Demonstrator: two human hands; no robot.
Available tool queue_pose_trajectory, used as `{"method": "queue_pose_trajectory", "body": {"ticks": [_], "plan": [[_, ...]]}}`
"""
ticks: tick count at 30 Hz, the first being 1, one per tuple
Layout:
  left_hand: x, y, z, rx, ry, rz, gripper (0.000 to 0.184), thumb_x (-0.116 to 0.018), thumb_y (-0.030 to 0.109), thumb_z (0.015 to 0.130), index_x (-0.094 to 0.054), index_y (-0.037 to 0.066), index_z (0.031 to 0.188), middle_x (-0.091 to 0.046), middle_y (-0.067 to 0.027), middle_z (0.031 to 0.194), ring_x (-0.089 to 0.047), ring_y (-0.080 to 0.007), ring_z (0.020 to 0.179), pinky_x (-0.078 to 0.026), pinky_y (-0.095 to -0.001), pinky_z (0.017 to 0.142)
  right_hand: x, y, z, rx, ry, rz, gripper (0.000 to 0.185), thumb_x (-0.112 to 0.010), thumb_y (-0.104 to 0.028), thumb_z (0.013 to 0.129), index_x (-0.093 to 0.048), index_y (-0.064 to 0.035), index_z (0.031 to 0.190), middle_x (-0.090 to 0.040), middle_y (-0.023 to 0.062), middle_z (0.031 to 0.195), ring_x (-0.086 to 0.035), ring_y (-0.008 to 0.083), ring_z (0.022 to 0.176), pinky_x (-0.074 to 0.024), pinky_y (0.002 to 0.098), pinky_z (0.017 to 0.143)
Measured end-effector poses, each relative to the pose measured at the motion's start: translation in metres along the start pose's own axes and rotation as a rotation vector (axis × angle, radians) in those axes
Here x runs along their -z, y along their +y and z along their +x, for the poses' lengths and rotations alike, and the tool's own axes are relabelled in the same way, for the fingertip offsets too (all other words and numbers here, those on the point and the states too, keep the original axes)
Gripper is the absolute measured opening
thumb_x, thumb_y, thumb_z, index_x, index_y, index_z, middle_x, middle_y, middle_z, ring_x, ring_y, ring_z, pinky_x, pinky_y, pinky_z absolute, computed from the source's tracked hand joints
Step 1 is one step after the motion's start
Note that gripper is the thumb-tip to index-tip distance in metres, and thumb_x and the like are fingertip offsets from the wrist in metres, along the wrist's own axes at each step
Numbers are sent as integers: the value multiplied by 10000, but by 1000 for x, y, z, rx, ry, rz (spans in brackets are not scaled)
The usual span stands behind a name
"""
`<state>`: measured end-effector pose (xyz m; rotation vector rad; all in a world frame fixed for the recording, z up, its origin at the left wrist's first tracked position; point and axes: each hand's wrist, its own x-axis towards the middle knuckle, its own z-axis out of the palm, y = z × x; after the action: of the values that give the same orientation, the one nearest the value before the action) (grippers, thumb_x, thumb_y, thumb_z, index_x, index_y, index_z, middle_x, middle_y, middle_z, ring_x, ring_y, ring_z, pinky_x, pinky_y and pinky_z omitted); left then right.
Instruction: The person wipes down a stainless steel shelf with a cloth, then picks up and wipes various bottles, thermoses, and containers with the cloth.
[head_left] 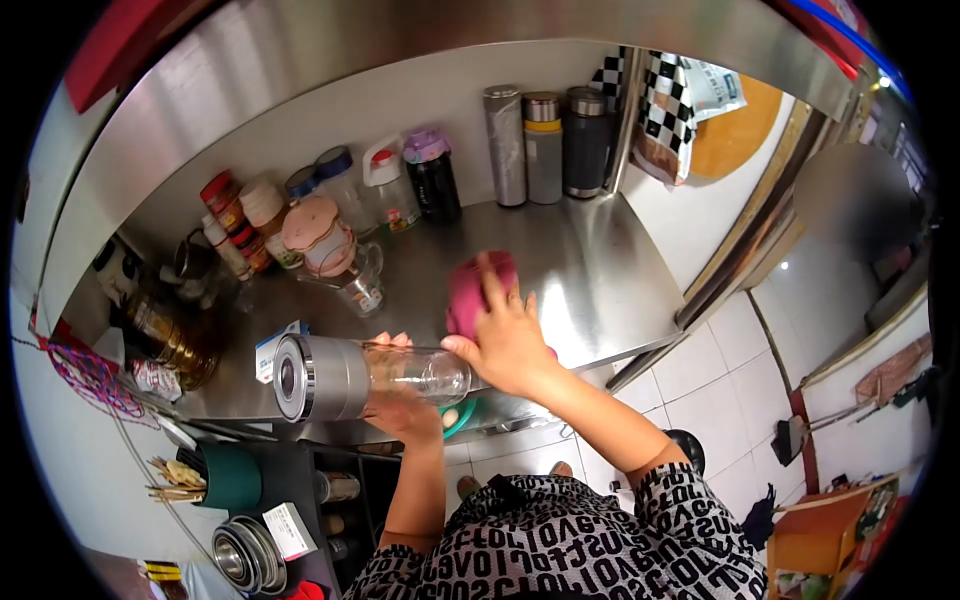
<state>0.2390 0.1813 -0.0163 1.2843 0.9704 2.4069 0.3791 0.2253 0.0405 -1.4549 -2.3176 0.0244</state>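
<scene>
My left hand [402,418] is wrapped from behind and below around a clear bottle [338,380] with a wide grey and silver cap. The bottle lies sideways in the air, cap toward the left, and through its wall my fingers show. On the steel shelf my right hand [508,338] presses a magenta cloth [470,296], its fingers over the cloth's right side. The bottle's base is close to my right wrist. Behind the bottle lies a small blue and white box [278,350]. A clear jug with a pink lid [318,232] stands beyond it.
Along the back wall of the steel shelf [590,270] stand a black flask with a purple lid [432,175], several tall flasks [543,150] and jars [235,220]. Below left are a green utensil holder [230,474] and nested metal bowls [248,555]. A blurred person [855,205] is at right.
</scene>
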Motion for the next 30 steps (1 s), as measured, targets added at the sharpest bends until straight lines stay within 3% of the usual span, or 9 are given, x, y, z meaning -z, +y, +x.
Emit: {"method": "queue_pose_trajectory", "body": {"ticks": [1,6,10,12,15,18,19,23,30], "plan": [[1,-2,-3,79,56,34,508,-349,348,1054,-404,-81,1320,-538,-206,1278,-629,-294,1069,-555,-387,936,-12,0,-1,-9,-96,-12,604,-506,-568,927,-584,-121,1325,-232,112,1603,-195,479,1438,-215,725,1072],[11,-5,-5,152,58,-144,596,-418,441,1023,-403,-61,1343,-551,-215,1256,-625,-311,1074,-539,-416,929,-65,46,15,280,-326,-90,660,-436,-568,950,-343,-251,1521,-250,33,1610,-194,374,1476,-209,705,1095],[1,-1,1,52,-44,-132,658,-502,466,989,-394,-63,1365,-552,-215,1267,-620,-309,1094,-496,-441,992,-81,139,74,16,-163,-245,626,-470,-552,948,-357,-297,1509,-245,0,1612,-178,331,1490,-158,660,1136],[-4,-2,6,-21,-87,-104,686,-535,475,973,-392,-65,1371,-552,-210,1271,-618,-303,1102,-475,-446,1018,-50,187,91,-338,-215,-195,627,-454,-543,954,-349,-283,1515,-258,0,1610,-186,328,1489,-139,638,1148],[-2,-6,13,20,-185,91,735,-578,481,941,-375,-67,1386,-543,-188,1296,-603,-282,1132,-432,-427,1063,-56,242,83,-491,-124,-247,642,-420,-533,964,-346,-221,1521,-276,46,1603,-183,362,1485,-137,616,1157],[-20,-8,32,268,-256,-70,700,-752,196,817,-378,-4,1374,-541,-129,1297,-564,-240,1176,-421,-378,1050,-66,238,59,-515,-25,-295,692,-397,-542,965,-338,-133,1521,-285,122,1591,-173,422,1472,-137,604,1161],[-25,-23,40,346,-246,-126,843,-840,51,705,-339,5,1381,-520,-124,1306,-527,-232,1205,-408,-389,1049,-64,216,46,-504,-60,-330,724,-386,-567,964,-322,-111,1523,-269,140,1593,-171,426,1470,-134,589,1167],[-95,-49,80,344,-291,-75,855,-842,25,713,-315,-10,1384,-531,-138,1264,-590,-225,1065,-477,-337,933,-57,146,-2,-334,-41,-279,747,-409,-578,954,-348,-73,1502,-312,173,1560,-205,448,1443,-178,586,1153],[-184,-143,111,149,-128,184,896,-890,227,675,-382,-6,1375,-517,-188,1315,-516,-320,1202,-422,-416,1002,-45,126,-10,-334,-55,-200,714,-427,-553,956,-358,-96,1500,-319,146,1563,-194,428,1453,-212,589,1141]]}}
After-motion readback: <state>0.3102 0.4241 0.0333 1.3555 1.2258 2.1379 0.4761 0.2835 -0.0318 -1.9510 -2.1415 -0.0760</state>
